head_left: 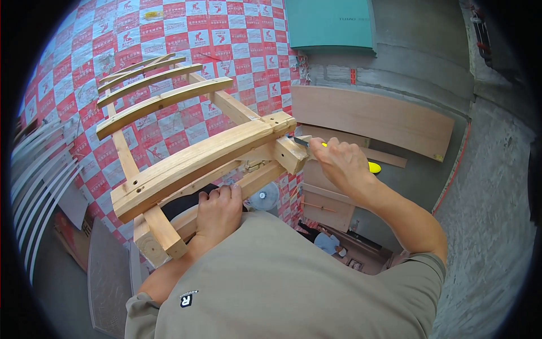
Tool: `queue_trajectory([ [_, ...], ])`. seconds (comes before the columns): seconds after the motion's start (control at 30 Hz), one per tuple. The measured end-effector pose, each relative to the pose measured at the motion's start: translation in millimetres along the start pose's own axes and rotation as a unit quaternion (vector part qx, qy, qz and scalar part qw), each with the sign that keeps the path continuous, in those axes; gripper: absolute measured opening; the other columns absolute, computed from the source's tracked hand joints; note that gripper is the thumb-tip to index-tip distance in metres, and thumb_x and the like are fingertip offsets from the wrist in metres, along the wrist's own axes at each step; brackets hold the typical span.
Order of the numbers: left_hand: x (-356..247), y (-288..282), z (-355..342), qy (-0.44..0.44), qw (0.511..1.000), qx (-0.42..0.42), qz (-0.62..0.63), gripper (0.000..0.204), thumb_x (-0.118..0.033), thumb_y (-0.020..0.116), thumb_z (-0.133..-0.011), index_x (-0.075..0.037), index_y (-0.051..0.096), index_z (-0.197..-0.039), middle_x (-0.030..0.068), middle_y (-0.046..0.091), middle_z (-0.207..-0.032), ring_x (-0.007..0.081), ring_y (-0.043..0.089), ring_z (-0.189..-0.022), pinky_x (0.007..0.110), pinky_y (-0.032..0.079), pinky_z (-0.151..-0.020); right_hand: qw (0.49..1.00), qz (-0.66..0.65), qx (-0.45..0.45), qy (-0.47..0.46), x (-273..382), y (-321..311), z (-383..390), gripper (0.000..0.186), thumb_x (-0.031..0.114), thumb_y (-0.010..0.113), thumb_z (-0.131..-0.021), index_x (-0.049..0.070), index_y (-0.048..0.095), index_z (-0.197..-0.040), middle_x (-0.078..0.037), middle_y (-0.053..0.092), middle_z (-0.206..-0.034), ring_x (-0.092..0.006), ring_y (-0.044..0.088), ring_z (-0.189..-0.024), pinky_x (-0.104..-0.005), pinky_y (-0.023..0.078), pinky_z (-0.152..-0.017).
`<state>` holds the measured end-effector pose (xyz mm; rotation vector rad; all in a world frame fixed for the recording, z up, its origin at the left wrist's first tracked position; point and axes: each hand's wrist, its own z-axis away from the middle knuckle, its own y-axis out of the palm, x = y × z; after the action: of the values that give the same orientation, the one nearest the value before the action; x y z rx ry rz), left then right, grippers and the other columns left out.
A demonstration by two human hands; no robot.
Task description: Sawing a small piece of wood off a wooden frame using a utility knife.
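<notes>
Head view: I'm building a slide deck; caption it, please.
Left hand on a wooden frame, right hand holding a yellow-handled tool at the frame's right end.

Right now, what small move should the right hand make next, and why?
Perhaps nudge the yellow-handled tool gently along the wooden block: the right hand grips it with its dark blade by the block, and the left hand is on the lower rail.
</notes>
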<state>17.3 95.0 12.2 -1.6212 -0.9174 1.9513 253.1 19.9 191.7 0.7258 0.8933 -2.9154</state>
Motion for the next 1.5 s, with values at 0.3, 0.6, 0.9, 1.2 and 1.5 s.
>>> queue_trajectory([
  [0.3, 0.1, 1.4, 2.4, -0.004, 1.0, -0.013, 0.006, 0.019, -0.017, 0.062, -0.083, -0.006, 0.062, -0.099, 0.0087, 0.066, -0.082, 0.0238, 0.069, -0.073, 0.045, 0.054, -0.071, 0.994, 0.088, 0.058, -0.011, 3.7, -18.3, 0.7, 0.025, 0.009, 0.063, -0.089, 0.002, 0.053, -0.111, -0.014, 0.068, -0.08, -0.0252, 0.072, -0.068, -0.0341, 0.057, -0.054],
  [0.6, -3.4, -6.0, 0.3, -0.007, 1.0, -0.003, 0.014, 0.018, -0.015, 0.061, -0.083, -0.005, 0.061, -0.098, 0.0088, 0.065, -0.08, 0.0247, 0.069, -0.072, 0.044, 0.052, -0.071, 0.974, 0.135, 0.108, 0.146, -75.6, -16.3, 57.6, 0.011, 0.008, 0.056, -0.092, 0.006, 0.051, -0.101, -0.015, 0.067, -0.078, -0.0309, 0.071, -0.066, -0.0403, 0.057, -0.053],
  [0.9, -0.3, -2.7, -2.2, 0.013, 1.0, -0.014, -0.012, 0.01, -0.017, 0.062, -0.083, -0.01, 0.06, -0.091, 0.0062, 0.065, -0.077, 0.0216, 0.069, -0.07, 0.04, 0.052, -0.064, 0.999, 0.004, -0.04, 0.025, 15.6, 10.0, 2.6, 0.02, 0.008, 0.058, -0.089, 0.005, 0.055, -0.108, -0.013, 0.063, -0.078, -0.0291, 0.071, -0.068, -0.0391, 0.056, -0.055],
  [1.2, 0.4, 2.0, -0.8, 0.006, 1.0, -0.017, -0.025, 0.012, -0.016, 0.062, -0.083, -0.009, 0.061, -0.092, 0.0062, 0.065, -0.077, 0.0216, 0.068, -0.07, 0.042, 0.054, -0.067, 0.999, 0.013, -0.024, 0.022, 12.4, 3.7, -5.8, 0.019, 0.008, 0.059, -0.09, 0.005, 0.053, -0.108, -0.014, 0.063, -0.078, -0.0278, 0.07, -0.068, -0.0386, 0.055, -0.054],
  [1.5, 1.2, 7.4, -2.2, 0.009, 1.0, -0.019, -0.009, 0.015, -0.017, 0.063, -0.082, -0.008, 0.062, -0.094, 0.0066, 0.066, -0.078, 0.022, 0.068, -0.07, 0.042, 0.054, -0.067, 0.997, 0.062, 0.006, 0.046, 18.8, 0.3, -7.6, 0.022, 0.01, 0.058, -0.09, 0.004, 0.054, -0.11, -0.015, 0.066, -0.077, -0.0276, 0.072, -0.064, -0.0357, 0.057, -0.053],
])
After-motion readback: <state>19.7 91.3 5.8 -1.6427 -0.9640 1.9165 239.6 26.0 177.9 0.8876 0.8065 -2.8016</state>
